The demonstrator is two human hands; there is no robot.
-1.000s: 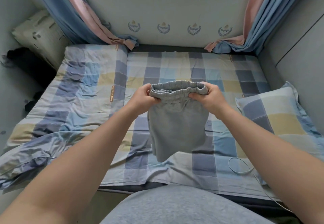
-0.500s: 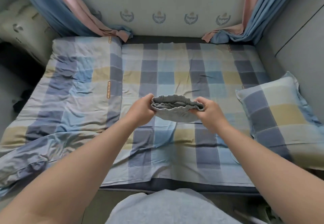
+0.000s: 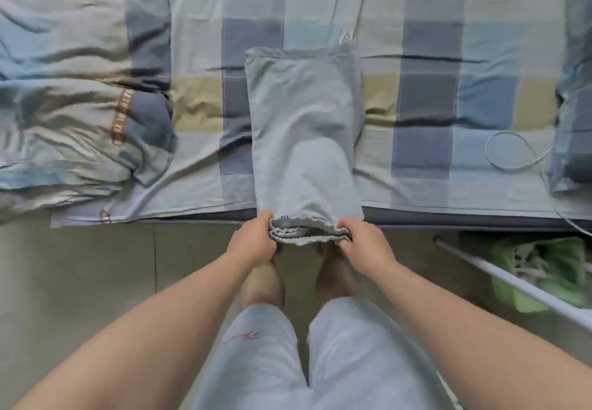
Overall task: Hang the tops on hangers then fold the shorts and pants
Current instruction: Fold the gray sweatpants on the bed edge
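Folded grey cotton shorts (image 3: 304, 134) on checked bedsheet (image 3: 426, 102).
Left hand (image 3: 256, 243) and right hand (image 3: 362, 243) pinch the elastic waistband ends; fingertips hidden beneath fabric.

So the grey shorts (image 3: 304, 140) are laid out lengthwise on the checked bed (image 3: 426, 95), with the waistband end just off the near edge. The left hand (image 3: 254, 243) grips the left corner of the waistband and the right hand (image 3: 362, 243) grips the right corner, fingers curled round the elastic. Left of the shorts there's a rumpled quilt (image 3: 73, 114). Right of them is a looped white cable (image 3: 509, 150), then a pillow (image 3: 573, 140). Down-right of the shorts is a green bag (image 3: 544, 268).
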